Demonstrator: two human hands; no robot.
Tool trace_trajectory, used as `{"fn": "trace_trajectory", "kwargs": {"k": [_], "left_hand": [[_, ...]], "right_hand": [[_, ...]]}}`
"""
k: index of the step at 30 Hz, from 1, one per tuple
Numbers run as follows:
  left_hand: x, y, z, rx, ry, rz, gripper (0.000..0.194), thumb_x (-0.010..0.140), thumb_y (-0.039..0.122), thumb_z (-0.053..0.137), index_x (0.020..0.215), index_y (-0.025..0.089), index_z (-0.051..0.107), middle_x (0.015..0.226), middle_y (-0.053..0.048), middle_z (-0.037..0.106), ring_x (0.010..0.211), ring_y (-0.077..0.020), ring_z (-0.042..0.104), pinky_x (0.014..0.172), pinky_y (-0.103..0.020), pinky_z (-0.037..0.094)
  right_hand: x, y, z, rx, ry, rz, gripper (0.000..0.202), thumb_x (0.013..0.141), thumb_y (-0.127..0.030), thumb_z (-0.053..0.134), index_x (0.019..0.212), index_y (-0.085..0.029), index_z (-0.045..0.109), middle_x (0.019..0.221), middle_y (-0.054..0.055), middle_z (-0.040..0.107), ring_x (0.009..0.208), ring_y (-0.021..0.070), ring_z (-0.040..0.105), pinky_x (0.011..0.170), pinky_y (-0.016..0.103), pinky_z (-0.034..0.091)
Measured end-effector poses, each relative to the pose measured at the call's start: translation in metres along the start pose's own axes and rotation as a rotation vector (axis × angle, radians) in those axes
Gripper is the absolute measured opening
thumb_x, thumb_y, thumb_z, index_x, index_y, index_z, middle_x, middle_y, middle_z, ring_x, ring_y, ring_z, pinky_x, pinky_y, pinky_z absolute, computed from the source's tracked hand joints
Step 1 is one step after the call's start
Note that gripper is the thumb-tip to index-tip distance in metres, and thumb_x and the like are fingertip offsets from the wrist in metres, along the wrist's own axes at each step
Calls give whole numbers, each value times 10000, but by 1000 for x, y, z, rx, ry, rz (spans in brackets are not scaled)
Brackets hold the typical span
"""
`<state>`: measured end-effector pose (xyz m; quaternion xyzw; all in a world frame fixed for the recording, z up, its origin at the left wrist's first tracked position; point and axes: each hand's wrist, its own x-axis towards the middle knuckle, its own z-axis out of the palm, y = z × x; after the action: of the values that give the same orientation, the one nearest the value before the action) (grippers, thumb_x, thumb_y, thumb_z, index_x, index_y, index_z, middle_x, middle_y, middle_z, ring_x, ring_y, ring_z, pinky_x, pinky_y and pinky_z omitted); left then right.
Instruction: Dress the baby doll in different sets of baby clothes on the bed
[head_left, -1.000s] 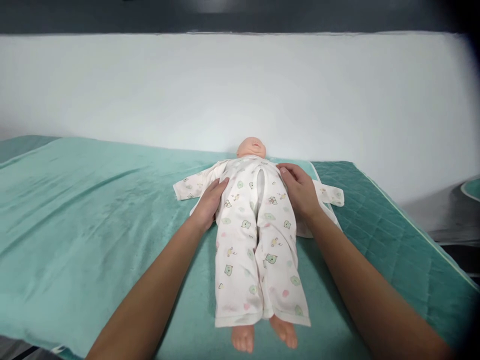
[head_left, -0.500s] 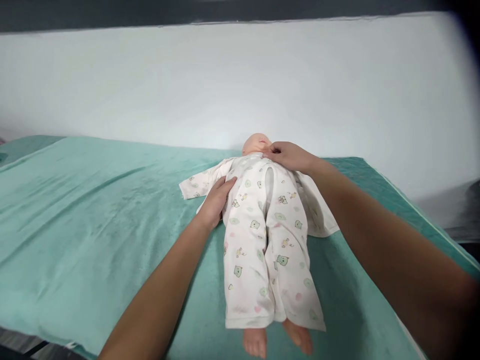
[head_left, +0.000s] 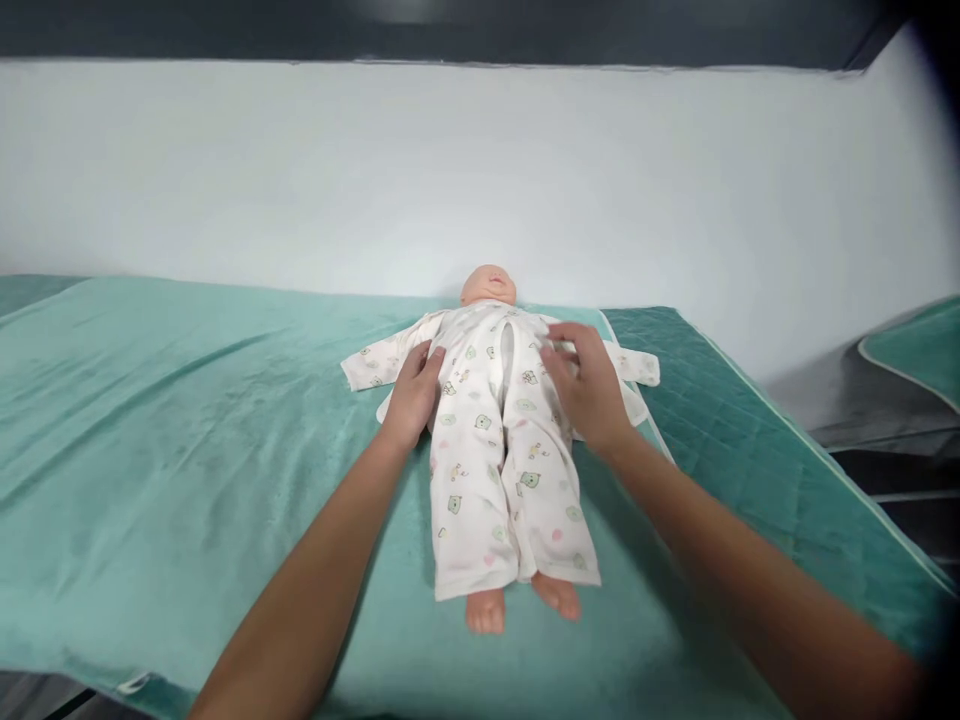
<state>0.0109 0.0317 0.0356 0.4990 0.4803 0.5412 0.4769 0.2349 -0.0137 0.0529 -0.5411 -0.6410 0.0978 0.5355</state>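
A baby doll (head_left: 489, 287) lies on its back, head toward the wall, bare feet toward me. It wears a white long-sleeved top (head_left: 386, 362) and white trousers (head_left: 480, 465) printed with small green and pink figures, with a slit at the crotch. My left hand (head_left: 415, 392) is at the left side of the trousers near the hip, thumb on the cloth and the other fingers partly hidden beside the body. On the opposite side my right hand (head_left: 589, 385) hovers at the upper trousers, fingers bent and apart, with no cloth seen between them.
A green sheet (head_left: 187, 450) with wrinkles covers the bed. Darker quilted cover (head_left: 735, 450) shows along the right. A white wall (head_left: 450, 170) stands behind the doll's head, and another green-covered surface (head_left: 919, 345) lies beyond the right edge.
My right hand has left the doll's chest near the chin and come down to the trousers' right side. My left hand stays at the hip. The doll's right sleeve now shows, and the view has shifted.
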Motion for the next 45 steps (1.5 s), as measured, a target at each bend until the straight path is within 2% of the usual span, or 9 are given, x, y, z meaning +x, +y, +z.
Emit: {"fn": "trace_trajectory", "kwargs": {"k": [4,7,10,13,22,27,31,39,45], "left_hand": [[-53,6,-14,293,162,355,244,850,355,639,1070,250,637,1196,-55,595,1141,-215,555,988,-332,433],[-114,2,-36,482,-41,384,103,895,282,572,965,247,638,961,-29,603,909,-189,583,842,-326,472],[-165,-3,-53,571,-225,350,156,897,204,538,1017,260,620,1002,-41,605,924,-198,591,821,-348,493],[-190,-3,-56,625,-312,375,224,867,173,555,1068,266,588,1071,-63,614,1008,-230,593,881,-400,501],[-191,-1,-43,854,-339,513,204,899,159,491,1077,237,552,1028,-72,639,977,-247,594,850,-414,481],[-206,30,-38,712,-327,551,128,924,150,441,953,243,524,895,-24,587,850,-182,573,751,-320,459],[-218,49,-38,691,-378,578,102,909,153,457,920,242,505,857,-16,557,823,-179,558,745,-318,449],[-208,27,-60,639,-460,314,187,954,339,494,1103,241,547,955,-25,603,871,-174,590,804,-321,485],[-208,12,-53,814,-517,510,272,924,283,552,1185,228,498,998,-44,571,943,-199,552,836,-358,476]], "right_hand": [[-101,-22,-34,-57,-135,1,219,929,-269,528,1146,-290,549,1243,93,549,1212,264,523,1010,457,454],[-155,-33,-55,-104,-245,98,248,920,-244,540,1160,-301,519,1261,88,543,1190,265,547,989,461,479],[-178,-45,-66,-148,-372,131,308,891,-224,580,1180,-300,507,1223,82,565,1127,267,580,935,449,510],[-176,-56,-68,-231,-437,101,281,885,-209,579,1151,-282,527,1152,80,596,1052,271,601,883,448,516],[-156,-66,-61,-282,-571,15,271,887,-99,470,1112,-231,546,1098,81,609,965,228,601,792,349,477],[-150,-102,-81,-83,-457,61,129,904,-137,485,931,-244,553,926,20,575,799,172,580,732,312,459],[-152,-127,-94,-20,-457,-2,136,920,-152,487,961,-255,566,955,23,585,833,174,581,763,316,464],[-171,-99,-101,-173,-609,45,116,959,-230,483,1042,-251,562,1005,34,610,892,194,598,784,338,480],[-167,-94,-94,-291,-700,-61,247,902,-258,627,1130,-240,533,1131,44,600,1011,222,583,828,349,477]]}}
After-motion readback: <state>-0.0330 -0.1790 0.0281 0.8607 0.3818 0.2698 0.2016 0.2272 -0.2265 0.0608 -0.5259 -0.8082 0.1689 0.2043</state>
